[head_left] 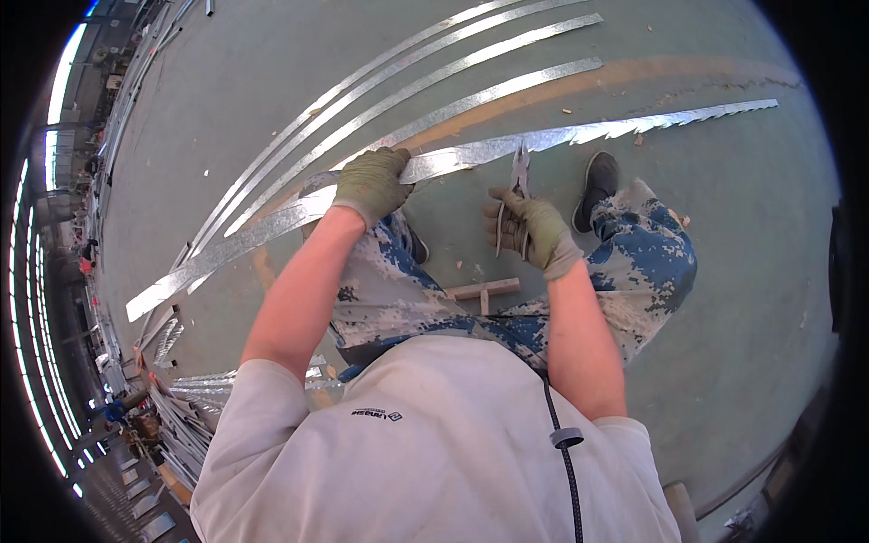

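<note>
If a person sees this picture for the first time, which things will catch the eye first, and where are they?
First comes the long shiny metal strip crossing the middle, its right part cut into teeth. The gloved left hand grips it at the centre, while the gloved right hand closes metal snips on its edge. Behind, on the grey floor, more metal strips lie side by side at the top.

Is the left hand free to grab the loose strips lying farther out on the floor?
Probably not as things stand: the left hand is closed on the metal strip being cut with the snips, and the loose strips lie beyond it, apart from the hand.
</note>
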Demonstrator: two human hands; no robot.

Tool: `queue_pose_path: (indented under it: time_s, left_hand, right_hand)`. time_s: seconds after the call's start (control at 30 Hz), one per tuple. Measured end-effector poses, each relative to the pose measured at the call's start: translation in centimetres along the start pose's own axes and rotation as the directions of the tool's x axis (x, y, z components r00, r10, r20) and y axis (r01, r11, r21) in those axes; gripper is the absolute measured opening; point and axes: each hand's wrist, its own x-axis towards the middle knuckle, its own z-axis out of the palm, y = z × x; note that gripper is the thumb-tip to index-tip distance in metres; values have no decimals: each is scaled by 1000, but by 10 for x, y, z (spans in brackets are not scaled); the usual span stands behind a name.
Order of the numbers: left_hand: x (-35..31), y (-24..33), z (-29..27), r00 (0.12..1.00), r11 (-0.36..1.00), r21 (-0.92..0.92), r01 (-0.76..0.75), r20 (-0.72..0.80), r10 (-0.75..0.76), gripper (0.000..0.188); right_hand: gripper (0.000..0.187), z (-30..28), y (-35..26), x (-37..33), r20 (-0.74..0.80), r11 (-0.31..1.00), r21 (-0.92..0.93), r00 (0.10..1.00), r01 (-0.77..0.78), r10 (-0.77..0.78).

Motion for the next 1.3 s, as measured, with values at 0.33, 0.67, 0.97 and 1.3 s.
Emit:
queue_pose_path:
  time_s: [0.33, 0.67, 0.97, 1.3]
  left_hand:
    - [1, -1, 19, 999, 999, 46, 5, 35, -7, 50]
    - [0, -5, 28, 1000, 1000, -12, -15, -12, 15, 47]
    - [0, -7, 31, 999, 999, -9, -36, -11, 36, 48]
    - [3, -12, 47, 992, 998, 5, -62, -107, 62, 44]
  right_hand:
    - [32, 1, 49, 16, -93, 835, -542, 995, -90, 47]
    - [31, 17, 46, 8, -96, 845, -531, 995, -63, 14]
    - [34, 18, 43, 13, -105, 829, -556, 995, -61, 3]
    - [34, 22, 46, 8, -180, 795, -596, 984, -109, 0]
